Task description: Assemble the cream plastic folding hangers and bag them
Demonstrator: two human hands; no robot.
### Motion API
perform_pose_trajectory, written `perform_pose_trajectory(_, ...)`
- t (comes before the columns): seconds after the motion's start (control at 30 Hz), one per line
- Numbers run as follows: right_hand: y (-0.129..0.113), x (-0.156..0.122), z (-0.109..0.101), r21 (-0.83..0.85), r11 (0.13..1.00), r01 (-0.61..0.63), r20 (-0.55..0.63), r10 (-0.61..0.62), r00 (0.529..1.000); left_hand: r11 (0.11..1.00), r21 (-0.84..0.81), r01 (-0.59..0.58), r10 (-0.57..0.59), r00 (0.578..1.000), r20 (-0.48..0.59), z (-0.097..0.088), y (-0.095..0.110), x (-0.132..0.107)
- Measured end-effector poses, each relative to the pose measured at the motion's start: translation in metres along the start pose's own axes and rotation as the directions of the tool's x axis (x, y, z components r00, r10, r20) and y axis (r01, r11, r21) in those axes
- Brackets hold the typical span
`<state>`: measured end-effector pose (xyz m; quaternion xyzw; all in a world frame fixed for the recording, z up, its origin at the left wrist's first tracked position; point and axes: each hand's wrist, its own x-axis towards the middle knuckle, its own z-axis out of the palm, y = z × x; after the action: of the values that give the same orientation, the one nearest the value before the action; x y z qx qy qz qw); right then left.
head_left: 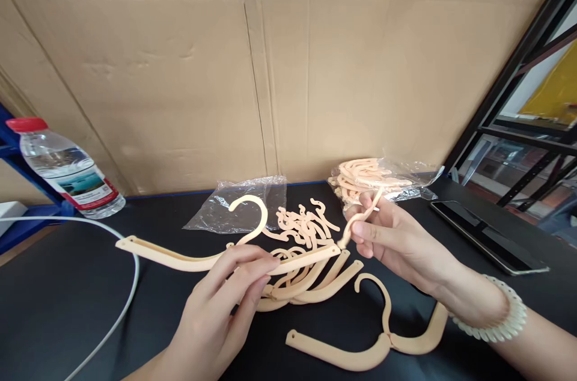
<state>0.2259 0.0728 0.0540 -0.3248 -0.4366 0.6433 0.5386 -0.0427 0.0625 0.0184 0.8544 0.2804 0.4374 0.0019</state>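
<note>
My left hand [229,303] is closed around the middle of a beige plastic clothes hanger [180,261], whose curved hook points up. Between the thumb and fingers of my right hand [387,231] is a small S-shaped beige hook [363,217]. Its lower end meets or nearly meets the right tip of the hanger; I cannot tell if they touch. Beneath my hands lies a pile of similar hangers [311,291], with a heap of small S-hooks [306,222] behind it. Another hanger [356,360] lies in front, partly covered by my right forearm.
A clear plastic bag [211,210] lies at the back, and a bag of beige hanger parts [365,176] sits right of it. A phone [487,237] rests at right. A water bottle [74,173] stands at left, near a white cable [135,273]. Cardboard [180,98] walls the rear.
</note>
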Motion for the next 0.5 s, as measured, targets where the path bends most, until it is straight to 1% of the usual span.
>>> perform_pose_trajectory(0.13,0.003,0.001,-0.004,0.03,0.999,-0.037,0.001,0.037,0.999,1.0,0.013,-0.026,0.026,1.0,0.006,0.001,-0.003,-0.003)
perform_pose_trajectory(0.3,0.01,0.0,-0.005,0.076,0.99,-0.12,0.022,0.119,0.993,0.994,0.049,-0.101,0.101,0.995,0.013,0.001,-0.005,-0.007)
perform_pose_trajectory(0.37,0.012,-0.001,-0.004,0.084,0.986,-0.143,0.022,0.142,0.99,0.992,0.064,-0.11,0.109,0.994,0.029,0.0,-0.006,-0.01)
perform_pose_trajectory(0.5,0.013,-0.003,-0.001,0.091,0.985,-0.149,0.02,0.148,0.989,0.987,0.108,-0.12,0.111,0.99,0.085,-0.001,-0.009,-0.02)
